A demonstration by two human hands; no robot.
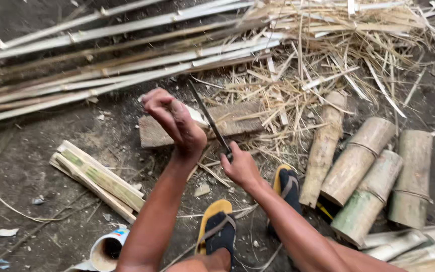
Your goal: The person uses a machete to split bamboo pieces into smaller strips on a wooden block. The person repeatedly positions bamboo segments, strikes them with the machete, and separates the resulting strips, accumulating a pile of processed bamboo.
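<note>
While both bare hands work over the flat weathered wooden chopping block (237,121), the long dark-bladed knife (210,121) lies across it, held by the right hand (240,168). Right-hand fingers are wrapped tight around the knife handle at the near edge of the block; blade runs up and away from that fist, leaning left, tip past the block's far edge. Left hand (174,121) is raised above the left half of the block, fingers curled together around a pale short bamboo piece (195,115), only its end showing beside the knuckles. That piece sits just left of the blade, touching or nearly so; contact cannot be confirmed.

Key relation: blade's long axis passes right beside the left-hand fingers, so the left hand is the nearer one to the cutting edge.

Surroundings, relative to the block:
- behind and left: long split bamboo strips (101,55)
- behind and right: heap of straw-coloured shavings (338,45)
- right: four short round bamboo sections (373,171)
- near left: small stack of split green-faced slats (96,179)
- nearest the camera: feet in yellow-soled sandals (217,229)
</note>
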